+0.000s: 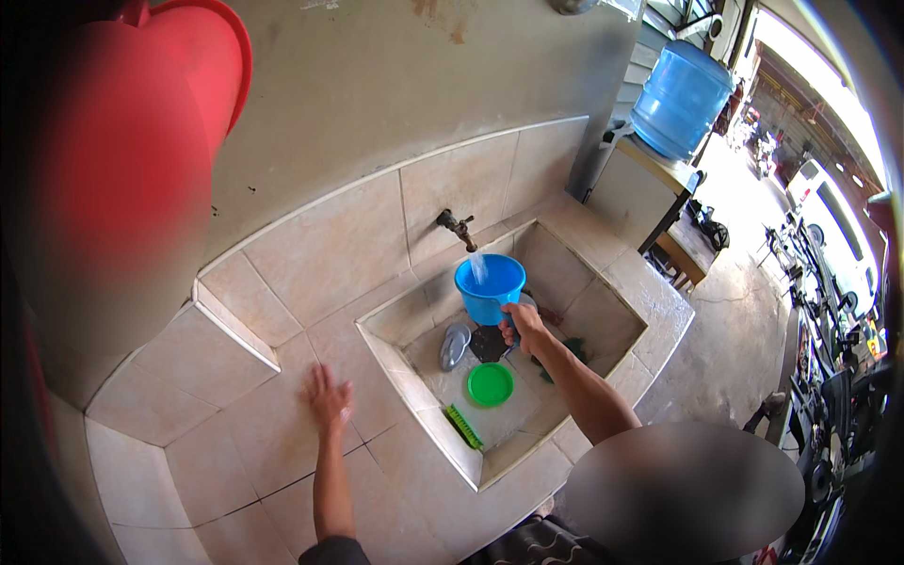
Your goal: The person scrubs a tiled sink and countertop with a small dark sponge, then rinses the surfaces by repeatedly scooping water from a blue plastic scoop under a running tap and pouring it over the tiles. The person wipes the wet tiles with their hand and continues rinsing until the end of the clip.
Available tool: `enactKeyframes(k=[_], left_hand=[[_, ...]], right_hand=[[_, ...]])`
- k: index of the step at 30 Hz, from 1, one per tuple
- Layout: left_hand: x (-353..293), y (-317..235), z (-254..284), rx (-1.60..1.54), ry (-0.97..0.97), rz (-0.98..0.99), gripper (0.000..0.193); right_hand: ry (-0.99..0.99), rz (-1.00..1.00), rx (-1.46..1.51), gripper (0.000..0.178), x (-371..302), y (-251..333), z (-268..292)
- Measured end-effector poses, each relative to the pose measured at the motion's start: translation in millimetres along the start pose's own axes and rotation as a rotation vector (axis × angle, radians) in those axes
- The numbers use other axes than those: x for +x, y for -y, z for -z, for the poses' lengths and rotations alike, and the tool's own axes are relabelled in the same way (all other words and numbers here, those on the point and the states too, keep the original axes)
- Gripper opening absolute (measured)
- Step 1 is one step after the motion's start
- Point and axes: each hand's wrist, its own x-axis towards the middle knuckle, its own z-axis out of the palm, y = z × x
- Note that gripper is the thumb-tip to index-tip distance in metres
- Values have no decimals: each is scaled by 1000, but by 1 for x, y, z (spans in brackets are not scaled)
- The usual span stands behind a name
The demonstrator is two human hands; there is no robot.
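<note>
Wall (452,85) at the back, pale tiled counter (414,466) in front of it, sink (598,330) let into the counter. Big red vessel (226,56) upper left, mostly blurred out. Blue water jug (680,99) on a stand, beyond the sink's far right corner.

Blue dipper (488,305): over the far part of the sink, right under the tap, mouth up, stream running into it. Can't tell fill level, or whether its base touches anything.

Key relation: dipper's cup lies ahead and slightly left of the right hand (524,328); handle sticks out from the cup's near side, back toward the person. Right fingers are wrapped round that handle, closed. Right hand is the near one. Left hand (330,397) is well apart, left of the sink, palm down at the counter, fingers a bit spread, nothing in them; tips are blurred.

Smaller stuff: green dish (491,385) on the sink floor, on the near side of the dipper; tap (458,229) on the wall tiles; green brush (463,427) along the sink's near left side; grey item (455,346) just left of the dipper, kind unclear
</note>
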Motion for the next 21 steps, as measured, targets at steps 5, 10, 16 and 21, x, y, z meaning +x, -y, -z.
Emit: enactKeyframes(k=[5,10,16,21], left_hand=[[-20,24,6,84,-31,199,76],[23,6,-5,105,-71,335,76],[69,-38,-4,133,8,449,72],[75,-106,-8,123,56,338,72]], right_hand=[[5,-1,40,18,7,10,3],[100,12,63,19,4,19,5],[137,8,-68,17,-4,29,20],[244,-89,-152,14,13,43,50]])
